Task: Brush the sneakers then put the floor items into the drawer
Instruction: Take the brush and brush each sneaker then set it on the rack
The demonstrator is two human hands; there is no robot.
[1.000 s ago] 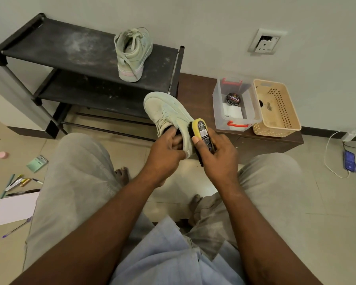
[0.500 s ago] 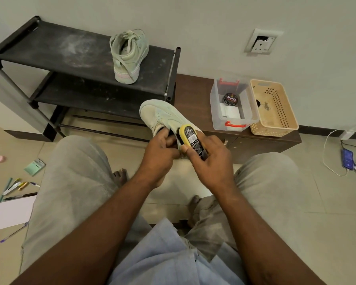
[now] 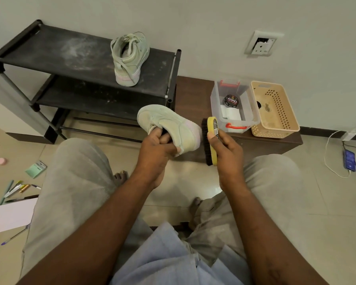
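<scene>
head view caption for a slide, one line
Left hand holds a green sneaker, right hand holds a brush beside it; second sneaker on the rack.

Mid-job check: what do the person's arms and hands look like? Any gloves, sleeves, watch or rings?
Both are bare. The left hand and right hand wear no gloves, and no rings show on the fingers in view. Neither wrist carries a watch or band. The left forearm and right forearm show no sleeves down to the frame's edge.

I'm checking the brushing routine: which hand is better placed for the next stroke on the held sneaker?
Right. The right hand grips the brush, bristles facing the heel of the sneaker, which the left hand is busy holding.
</scene>
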